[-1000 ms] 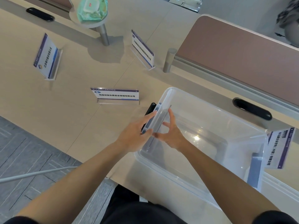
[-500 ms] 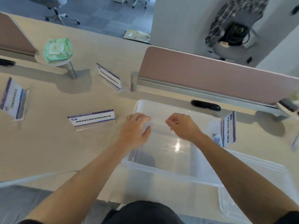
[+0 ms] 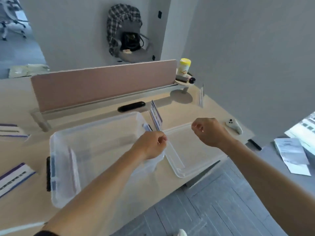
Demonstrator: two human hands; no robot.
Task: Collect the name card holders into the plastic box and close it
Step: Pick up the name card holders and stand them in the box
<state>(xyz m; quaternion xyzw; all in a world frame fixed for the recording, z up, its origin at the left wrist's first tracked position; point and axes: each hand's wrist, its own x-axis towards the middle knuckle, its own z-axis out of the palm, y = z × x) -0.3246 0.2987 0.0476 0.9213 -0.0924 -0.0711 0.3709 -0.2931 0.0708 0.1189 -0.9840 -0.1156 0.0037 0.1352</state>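
The clear plastic box [image 3: 95, 126] stands open on the beige table, with nothing visible inside it. Its clear lid [image 3: 196, 150] lies flat just right of it. My left hand [image 3: 150, 147] is curled at the box's right rim; whether it grips the rim is unclear. My right hand [image 3: 209, 132] hovers over the lid, fingers curled with nothing in them. One name card holder [image 3: 156, 115] stands upright between box and lid, beyond my left hand. Another holder [image 3: 201, 97] stands far right. Two more holders lie at the left edge [image 3: 12, 178] [image 3: 10, 132].
A brown divider panel [image 3: 102, 86] runs behind the box, with a black cable slot [image 3: 131, 106] in front of it. A white controller [image 3: 234, 126] lies near the table's right edge. A yellow-lidded canister [image 3: 185, 65] sits on a small shelf. Papers [image 3: 293, 155] lie on the floor.
My view has swung right, bringing the lid and the table's right end into sight. Both hands have left the box's left rim and moved to its right side and over the lid.
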